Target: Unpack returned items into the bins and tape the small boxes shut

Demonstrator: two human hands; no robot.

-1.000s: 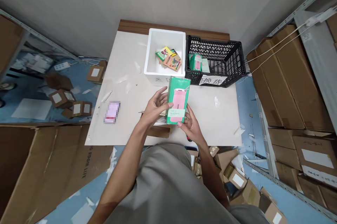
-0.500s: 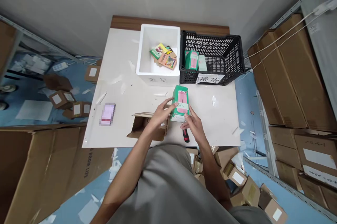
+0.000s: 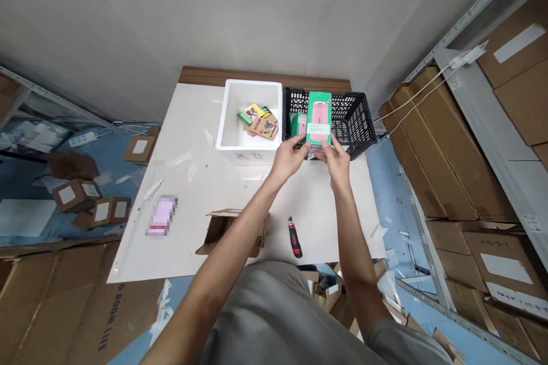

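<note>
A green box with a pink picture on its face (image 3: 319, 116) is held upright over the front of the black plastic crate (image 3: 358, 116). My left hand (image 3: 287, 160) grips its lower left side and my right hand (image 3: 336, 158) grips its lower right corner. Inside the crate lies another green and pink box (image 3: 298, 123), partly hidden by the held one. To the crate's left stands a white foam box (image 3: 226, 119) holding several small colourful packs (image 3: 257, 120).
An opened brown carton (image 3: 222, 229) and a red-handled utility knife (image 3: 294, 237) lie on the white table (image 3: 192, 182) near its front edge. A blurred pink item (image 3: 161, 216) lies to the left. Cardboard boxes fill the shelves on the right and litter the floor.
Both hands have carried the green box from low over the table near the carton up and forward to the black crate. The knife now lies uncovered.
</note>
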